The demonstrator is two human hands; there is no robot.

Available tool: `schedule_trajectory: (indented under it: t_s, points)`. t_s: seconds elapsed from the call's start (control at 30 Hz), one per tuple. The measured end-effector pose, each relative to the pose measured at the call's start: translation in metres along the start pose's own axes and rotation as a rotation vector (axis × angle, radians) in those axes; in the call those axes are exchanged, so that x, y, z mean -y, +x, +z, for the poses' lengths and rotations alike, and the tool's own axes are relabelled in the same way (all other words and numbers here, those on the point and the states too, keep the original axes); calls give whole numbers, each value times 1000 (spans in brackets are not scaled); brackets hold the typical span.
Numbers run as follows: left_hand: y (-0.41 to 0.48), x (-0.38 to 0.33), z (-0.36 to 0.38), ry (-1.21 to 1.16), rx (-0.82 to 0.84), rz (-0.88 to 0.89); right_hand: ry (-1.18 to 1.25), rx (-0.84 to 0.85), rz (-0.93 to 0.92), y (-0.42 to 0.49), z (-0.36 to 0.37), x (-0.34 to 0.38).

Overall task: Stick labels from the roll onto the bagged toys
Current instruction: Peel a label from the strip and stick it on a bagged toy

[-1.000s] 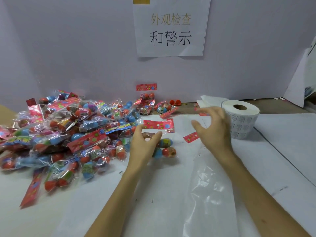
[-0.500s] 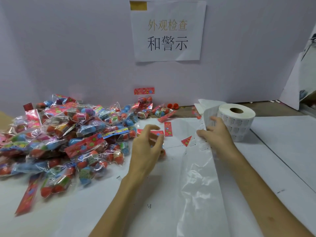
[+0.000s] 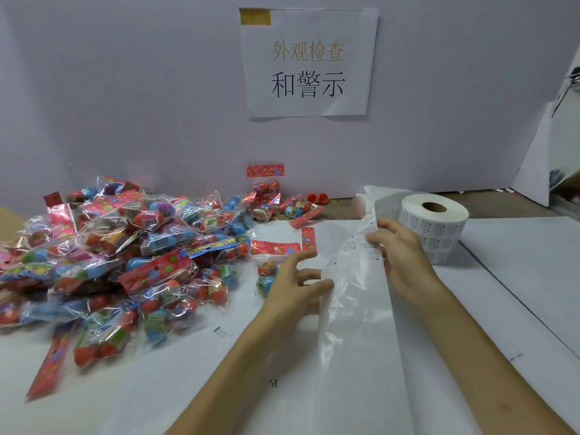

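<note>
Right hand (image 3: 405,255) is pinching the white printed label strip (image 3: 354,293) trailing from the white paper label roll (image 3: 436,227) just beside it, while left hand (image 3: 295,287), fingers loosely spread, is apparently touching the strip's glossy edge, partly covering one clear bag of red and blue toy balls (image 3: 266,270) near the heaped bags (image 3: 125,262).

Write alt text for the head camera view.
A person's right hand pinches the printed white label strip coming off a white paper roll, while the left hand, fingers spread, lies at the edge of the strip's translucent liner. A heap of clear bagged colourful toys lies left on the white table.
</note>
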State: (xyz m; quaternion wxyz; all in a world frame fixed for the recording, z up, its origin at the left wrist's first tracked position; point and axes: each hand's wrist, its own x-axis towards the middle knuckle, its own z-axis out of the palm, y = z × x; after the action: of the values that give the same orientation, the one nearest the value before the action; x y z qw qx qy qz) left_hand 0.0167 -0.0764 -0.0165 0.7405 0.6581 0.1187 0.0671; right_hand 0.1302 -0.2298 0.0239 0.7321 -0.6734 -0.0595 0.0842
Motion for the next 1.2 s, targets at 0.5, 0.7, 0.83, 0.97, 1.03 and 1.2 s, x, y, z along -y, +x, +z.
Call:
schedule_trajectory:
  t_s: [0.5,0.7,0.83,0.97,1.03,1.2]
  points:
    - [3,4,-3,-164,46,1,-989,222,-814,-19,5,-1]
    - [3,7,-5,-288,123,-2,-1048,261,-770,-18,1,1]
    - [2,7,-5,-270,128,21,-1018,261,-761,-17,1,1]
    - [3,8,-6,-251,135,33,-1002,265,-745,-15,2,0]
    - [4,8,-7,-253,140,35,-987,273,-741,-15,2,0]
    - [6,9,-8,-255,142,32,-951,267,-748,-14,2,-1]
